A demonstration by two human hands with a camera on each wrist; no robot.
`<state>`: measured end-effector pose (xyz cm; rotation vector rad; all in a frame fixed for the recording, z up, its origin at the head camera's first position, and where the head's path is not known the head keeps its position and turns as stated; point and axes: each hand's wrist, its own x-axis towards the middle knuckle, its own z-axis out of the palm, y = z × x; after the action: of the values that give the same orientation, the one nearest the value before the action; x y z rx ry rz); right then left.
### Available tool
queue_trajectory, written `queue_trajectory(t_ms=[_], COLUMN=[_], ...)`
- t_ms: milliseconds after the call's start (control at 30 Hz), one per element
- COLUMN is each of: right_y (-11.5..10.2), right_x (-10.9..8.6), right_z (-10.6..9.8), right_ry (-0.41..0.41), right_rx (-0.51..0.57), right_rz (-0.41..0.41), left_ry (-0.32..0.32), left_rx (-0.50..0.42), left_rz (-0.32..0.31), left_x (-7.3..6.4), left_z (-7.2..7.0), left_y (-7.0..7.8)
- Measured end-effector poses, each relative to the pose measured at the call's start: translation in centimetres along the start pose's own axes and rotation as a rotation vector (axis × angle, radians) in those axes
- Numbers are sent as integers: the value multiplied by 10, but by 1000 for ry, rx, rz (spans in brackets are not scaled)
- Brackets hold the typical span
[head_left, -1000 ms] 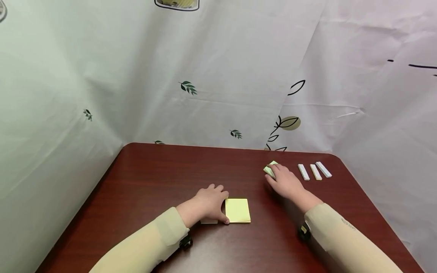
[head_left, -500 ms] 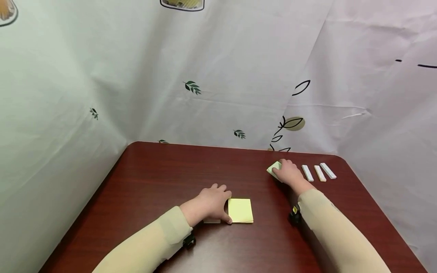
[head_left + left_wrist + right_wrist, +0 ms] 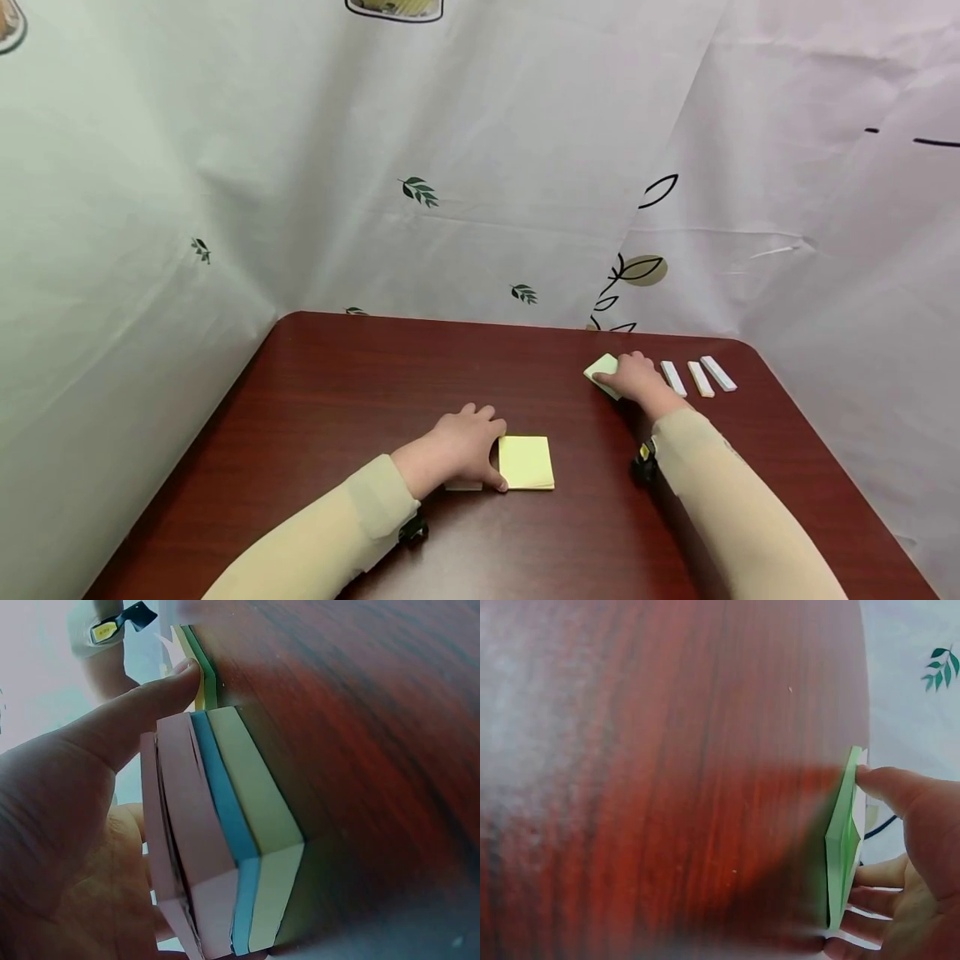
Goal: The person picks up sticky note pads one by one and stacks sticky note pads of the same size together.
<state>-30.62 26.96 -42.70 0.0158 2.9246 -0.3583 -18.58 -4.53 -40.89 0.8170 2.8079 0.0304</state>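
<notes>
My left hand (image 3: 461,443) is spread at the left edge of a square yellow sticky note pad (image 3: 527,462), thumb and index finger near its two left corners. Below the palm, mostly hidden in the head view, sits a second stack of sticky note pads (image 3: 217,817), with pink, blue and cream layers. In the left wrist view the thumb touches the yellow pad, which has a green layer under it. Farther back on the right, my right hand (image 3: 634,380) grips a pale green sticky note pad (image 3: 840,832), thumb on one edge and fingers along another.
Right of the right hand lie three slim white blocks (image 3: 673,378) near the far right corner of the dark red wooden table (image 3: 375,367). A white cloth (image 3: 480,233) with leaf prints hangs behind the table and along its sides.
My right hand has turned and shifted right over the green pad, so more of the pad's top shows now. The left hand and yellow pad stay put; the head view shifts slightly.
</notes>
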Motion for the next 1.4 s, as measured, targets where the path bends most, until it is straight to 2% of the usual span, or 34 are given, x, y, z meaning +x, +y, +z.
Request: queue_trajectory(t_ms=[133, 267, 533, 833, 1133, 1233, 1400], right_y=[-1, -1, 2, 13, 16, 17, 18], right_x=[2, 2, 1, -3, -16, -19, -28], right_z=[-3, -7, -8, -6, -13, -14, -13], right_ry=[-6, 16, 83, 170, 148, 104, 26], right_rx=[-15, 16, 200, 325, 450, 476, 516], right_rz=[-7, -6, 22, -30, -39, -37, -85], left_ry=[3, 4, 5, -1, 1, 0, 0], left_rx=[-3, -5, -13, -20, -32, -35, -33], left_rz=[-4, 2, 3, -4, -6, -4, -6], left_x=[-1, -1, -1, 1, 0, 0, 1], left_z=[-1, -1, -2, -1, -1, -2, -2], left_y=[-1, -1, 0, 1, 0, 0, 1])
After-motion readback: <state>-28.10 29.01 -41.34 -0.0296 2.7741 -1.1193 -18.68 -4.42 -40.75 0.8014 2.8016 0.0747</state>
